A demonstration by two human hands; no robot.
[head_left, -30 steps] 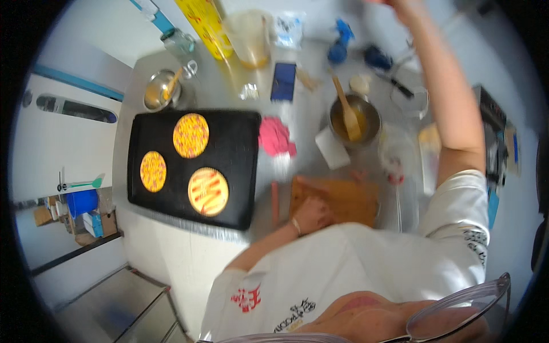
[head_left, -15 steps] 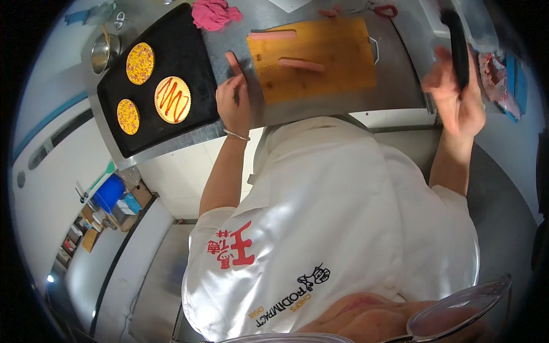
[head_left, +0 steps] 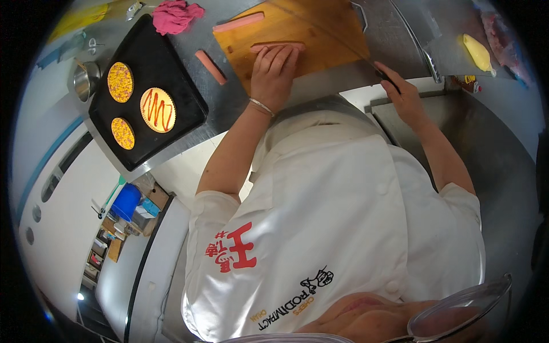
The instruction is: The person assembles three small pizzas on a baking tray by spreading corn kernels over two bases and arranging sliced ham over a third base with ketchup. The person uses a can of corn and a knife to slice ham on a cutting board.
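With my left hand (head_left: 273, 71) pressed flat on the sausage (head_left: 277, 46) at the board's (head_left: 320, 34) twelve o'clock edge and my right hand (head_left: 400, 94) clamped on the knife (head_left: 343, 40), I keep fingertips back from the blade, I judge.
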